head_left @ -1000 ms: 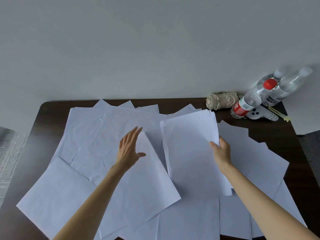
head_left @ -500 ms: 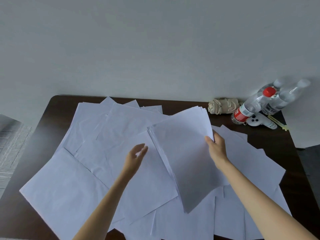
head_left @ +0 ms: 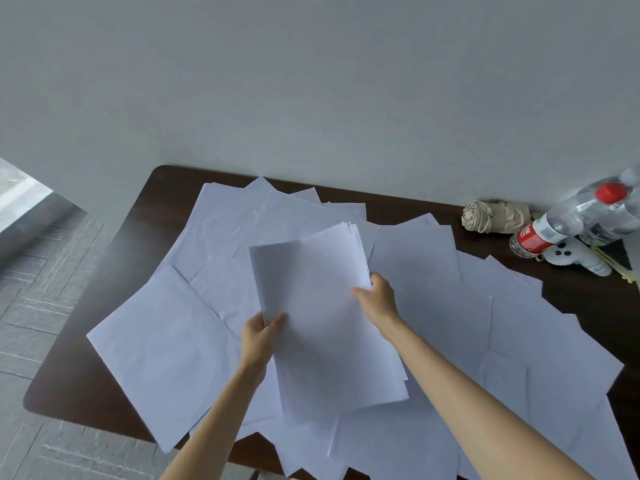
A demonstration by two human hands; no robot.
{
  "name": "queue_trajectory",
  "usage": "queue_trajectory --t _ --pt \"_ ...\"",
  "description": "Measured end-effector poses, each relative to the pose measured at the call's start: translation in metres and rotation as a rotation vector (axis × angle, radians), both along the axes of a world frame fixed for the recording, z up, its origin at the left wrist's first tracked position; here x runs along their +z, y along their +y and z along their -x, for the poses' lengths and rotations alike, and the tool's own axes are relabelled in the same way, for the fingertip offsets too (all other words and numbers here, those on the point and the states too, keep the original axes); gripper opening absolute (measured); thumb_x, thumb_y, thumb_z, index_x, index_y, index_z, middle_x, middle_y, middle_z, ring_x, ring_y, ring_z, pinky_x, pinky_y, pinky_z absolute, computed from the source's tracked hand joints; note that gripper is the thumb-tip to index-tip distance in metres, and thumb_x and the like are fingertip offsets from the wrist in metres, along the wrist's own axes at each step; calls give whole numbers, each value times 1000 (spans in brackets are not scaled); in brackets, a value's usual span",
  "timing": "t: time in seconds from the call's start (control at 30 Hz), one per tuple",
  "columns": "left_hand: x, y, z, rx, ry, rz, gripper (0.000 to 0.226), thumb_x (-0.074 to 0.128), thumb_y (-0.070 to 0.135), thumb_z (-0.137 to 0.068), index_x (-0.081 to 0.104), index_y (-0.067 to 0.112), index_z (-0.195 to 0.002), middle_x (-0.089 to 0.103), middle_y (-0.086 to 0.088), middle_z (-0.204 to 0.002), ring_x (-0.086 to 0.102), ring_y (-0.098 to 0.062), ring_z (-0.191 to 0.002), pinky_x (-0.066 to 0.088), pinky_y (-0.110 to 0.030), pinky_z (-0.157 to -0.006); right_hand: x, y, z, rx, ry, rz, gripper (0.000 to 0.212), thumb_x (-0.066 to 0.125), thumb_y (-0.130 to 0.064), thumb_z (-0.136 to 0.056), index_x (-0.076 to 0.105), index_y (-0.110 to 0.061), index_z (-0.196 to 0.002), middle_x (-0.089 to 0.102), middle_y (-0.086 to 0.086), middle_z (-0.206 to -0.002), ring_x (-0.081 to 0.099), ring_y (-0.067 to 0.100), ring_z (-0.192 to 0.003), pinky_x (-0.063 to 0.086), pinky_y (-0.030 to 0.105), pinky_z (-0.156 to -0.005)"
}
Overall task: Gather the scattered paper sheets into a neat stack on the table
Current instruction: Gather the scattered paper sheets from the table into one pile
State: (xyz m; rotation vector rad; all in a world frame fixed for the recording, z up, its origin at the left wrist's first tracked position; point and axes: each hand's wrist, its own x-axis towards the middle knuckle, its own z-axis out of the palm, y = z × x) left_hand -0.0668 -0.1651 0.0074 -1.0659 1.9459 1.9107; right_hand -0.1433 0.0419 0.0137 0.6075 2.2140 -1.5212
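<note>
A gathered bundle of white sheets (head_left: 322, 317) is held above the middle of the dark brown table (head_left: 145, 216). My left hand (head_left: 259, 337) pinches its left edge, thumb on top. My right hand (head_left: 379, 299) grips its right edge. Loose white sheets lie spread across the table: a large one at the front left (head_left: 159, 355), overlapping ones at the back (head_left: 242, 223), and several more on the right (head_left: 519, 341). Some sheets overhang the front edge.
At the back right stand clear water bottles, one with a red cap and label (head_left: 568, 220). Beside them lie a rolled beige cloth bag (head_left: 495, 214) and a white game controller (head_left: 575, 256). A grey wall borders the table's far edge. Tiled floor shows at the left.
My left hand left the sheet it lay on and took hold of the bundle's left edge. The bundle moved left toward the table's middle, and the camera view shifted right.
</note>
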Motion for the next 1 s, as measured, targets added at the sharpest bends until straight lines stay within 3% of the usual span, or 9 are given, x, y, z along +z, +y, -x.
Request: queue_trajectory --t 0.17,0.23,0.3,0.43,0.57,0.63,0.8,0.9,1.0 --pt "-17 -18 -4 42 -126 152 12 67 24 -81 65 12 -79 68 -6 -80 64 -27 -80 53 -35 -68 -17 -10 -10 81 -103 -200 10 55 3 -72 48 -1 -67 47 7 -65 39 25 -61 32 29 -55" --pt "-21 -18 -5 -78 -266 446 30 63 40 -79 65 12 -90 65 -9 -96 65 -31 -89 51 -36 -72 -25 -7 -17 80 -117 -287 10 58 4 -73 61 5 -82 59 17 -85 56 36 -76 48 36 -65" --pt "-22 -16 -5 -161 -358 564 40 64 41 -84 61 8 -107 56 -13 -112 60 -34 -100 45 -34 -76 -30 -6 -22 86 -136 -365 17 61 0 -75 62 -3 -91 51 14 -107 56 34 -99 52 36 -79" --pt "-26 -15 -3 -99 -369 433 50 71 34 -79 52 1 -111 56 -16 -112 61 -36 -97 53 -44 -84 -25 -8 -22 71 -256 -312 35 70 -12 -77 46 -7 -103 39 4 -101 53 29 -91 42 31 -68" --pt "-26 -23 -4 -16 -337 267 52 70 35 -61 58 0 -98 68 -10 -90 66 -27 -74 55 -35 -64 -25 -5 -21 84 -276 -224 43 73 -13 -73 31 -19 -64 38 0 -65 33 20 -57 24 27 -53" --pt "-22 -25 -4 -8 -285 161 31 72 21 -71 62 -4 -87 65 -9 -77 60 -24 -66 47 -29 -56 -26 -5 -23 119 -202 -218 46 67 -8 -74 24 -20 -63 29 -1 -61 24 18 -58 16 29 -53" --pt "-21 -30 -6 10 -187 15 2 66 4 -86 67 4 -88 67 -8 -81 61 -18 -66 47 -24 -55 -27 -9 -33 100 1 -322 31 54 -8 -79 27 -17 -66 28 -1 -59 23 18 -57 17 31 -54" --pt "-19 -34 -7 9 -78 -64 17 58 4 -94 64 10 -108 71 -4 -96 67 -18 -80 57 -32 -69 -26 -13 -36 15 -77 -342 31 60 -20 -81 34 -17 -64 37 -2 -56 32 18 -51 23 28 -51" --pt "-14 -42 -9 -9 37 -30 27 50 0 -95 63 17 -113 73 -7 -101 70 -23 -84 59 -43 -78 -31 -12 -36 -44 -151 -287 16 64 -15 -81 54 -3 -79 57 16 -73 53 34 -66 33 29 -63"
